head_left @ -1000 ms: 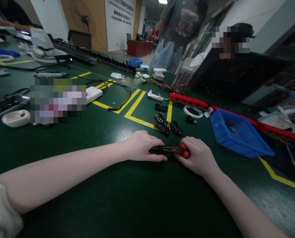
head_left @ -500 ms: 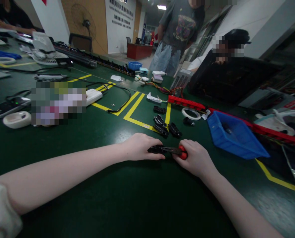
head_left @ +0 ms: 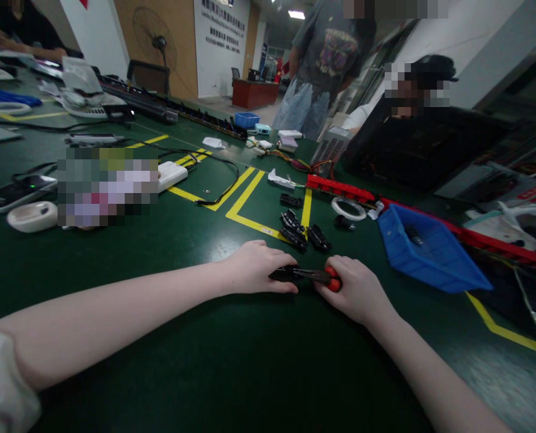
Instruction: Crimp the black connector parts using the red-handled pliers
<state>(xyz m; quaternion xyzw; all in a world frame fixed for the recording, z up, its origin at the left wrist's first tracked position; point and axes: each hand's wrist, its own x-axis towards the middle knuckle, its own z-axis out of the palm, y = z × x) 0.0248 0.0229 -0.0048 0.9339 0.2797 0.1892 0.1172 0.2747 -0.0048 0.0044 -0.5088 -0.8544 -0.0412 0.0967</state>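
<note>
My left hand (head_left: pixel 254 267) is closed on a small black part (head_left: pixel 282 274) and presses it against the green table (head_left: pixel 196 361). My right hand (head_left: pixel 358 288) grips a tool with a red handle (head_left: pixel 332 279); the tool's dark tip (head_left: pixel 308 275) reaches into the black part. The two hands sit a hand's width apart near the table's middle. Just beyond them lie several loose black parts (head_left: pixel 301 231) beside a yellow tape line (head_left: pixel 250 220).
A blue bin (head_left: pixel 430 252) stands to the right, with a red strip (head_left: pixel 340 187) and a white tape ring (head_left: pixel 349 208) behind it. Phones, a white box (head_left: pixel 171 175) and cables lie at left. Two people are at the far side, by a black case (head_left: pixel 430 141).
Both hands keep the same hold. The view has shifted slightly; the hands sit a little lower and left in the picture.
</note>
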